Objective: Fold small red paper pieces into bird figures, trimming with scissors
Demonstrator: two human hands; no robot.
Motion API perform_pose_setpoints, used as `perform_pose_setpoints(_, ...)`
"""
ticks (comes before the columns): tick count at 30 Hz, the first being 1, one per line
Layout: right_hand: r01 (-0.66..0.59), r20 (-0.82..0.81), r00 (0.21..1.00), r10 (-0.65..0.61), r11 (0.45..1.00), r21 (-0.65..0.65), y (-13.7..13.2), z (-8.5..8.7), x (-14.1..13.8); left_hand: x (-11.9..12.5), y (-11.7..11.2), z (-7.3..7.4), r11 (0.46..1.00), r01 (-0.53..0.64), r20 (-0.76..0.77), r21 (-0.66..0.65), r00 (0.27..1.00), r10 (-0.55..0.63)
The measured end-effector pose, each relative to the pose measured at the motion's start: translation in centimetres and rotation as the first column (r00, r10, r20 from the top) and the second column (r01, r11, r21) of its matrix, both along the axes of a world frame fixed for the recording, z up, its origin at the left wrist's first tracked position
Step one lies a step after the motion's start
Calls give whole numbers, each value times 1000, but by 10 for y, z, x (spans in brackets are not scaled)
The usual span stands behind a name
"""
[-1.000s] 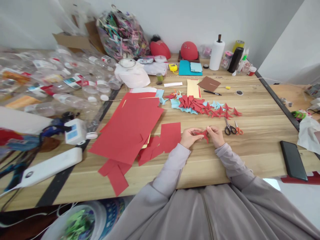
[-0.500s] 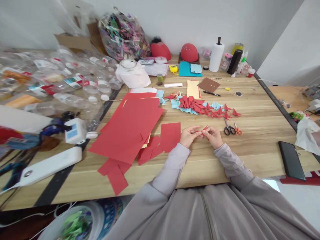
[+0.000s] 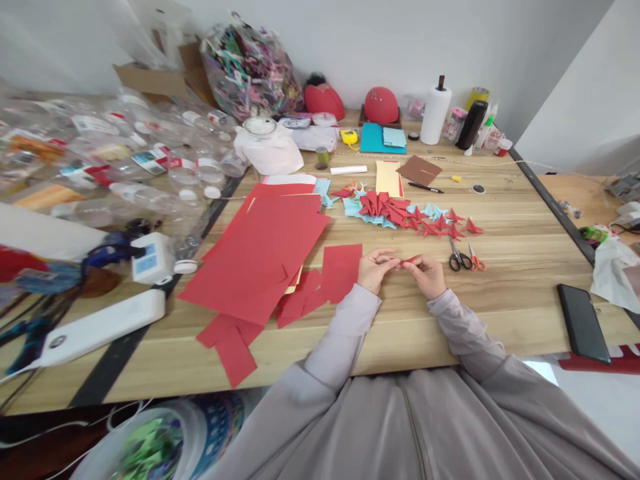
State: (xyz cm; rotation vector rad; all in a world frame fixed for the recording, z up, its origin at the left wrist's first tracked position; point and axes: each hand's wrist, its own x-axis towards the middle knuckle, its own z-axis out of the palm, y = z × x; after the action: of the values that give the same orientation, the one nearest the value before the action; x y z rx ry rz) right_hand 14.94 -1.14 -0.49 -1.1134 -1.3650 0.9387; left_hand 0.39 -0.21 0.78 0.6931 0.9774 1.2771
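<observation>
Between my two hands is a small folded piece of red paper (image 3: 409,260), mostly covered by fingers. My left hand (image 3: 376,269) pinches its left end, and my right hand (image 3: 427,275) pinches the right end. Left of my left hand lies a red paper rectangle (image 3: 342,273). Beyond my hands spreads a row of folded red paper stars (image 3: 440,223) mixed with light blue folded pieces (image 3: 356,208). Black-handled scissors (image 3: 459,259) and orange-handled scissors (image 3: 477,260) rest to the right of my right hand.
Large red paper sheets (image 3: 255,253) lie left, with red offcuts (image 3: 235,357) near the front edge. Plastic bottles (image 3: 150,193) crowd the far left beside a white power strip (image 3: 105,327). A black phone (image 3: 583,323) lies right. A black pen (image 3: 426,188) and brown paper (image 3: 419,171) sit farther back.
The folded red paper has turned between my fingers: its points stood up and down before, and now it lies flatter, with less showing. Both hands stay in nearly the same place.
</observation>
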Motion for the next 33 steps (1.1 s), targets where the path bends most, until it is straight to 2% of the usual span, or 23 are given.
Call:
perform_pose_setpoints(7, -18, -10, 1000, 17, 998, -53, 0, 2, 0, -1, 1, 1, 1000, 27, 44, 4, 999, -27)
perform_pose_setpoints(14, 49, 141, 988, -64, 993, 108, -2, 2, 3, -1, 1, 2, 1000, 0, 68, 13, 998, -1)
perform_pose_setpoints(18, 33, 213, 974, -71, 984, 177, -2, 5, 4, -1, 1, 0, 999, -18, 62, 30, 998, 16)
perform_pose_setpoints(25, -25, 236, 972, -19, 983, 182, -1, 8, 4, -2, 0, -3, 999, -20, 2, 44, 1000, 20)
perform_pose_setpoints(33, -62, 238, 971, 16, 980, 188, -1, 10, 6, -6, -2, 1, 997, 10, -53, 75, 999, -6)
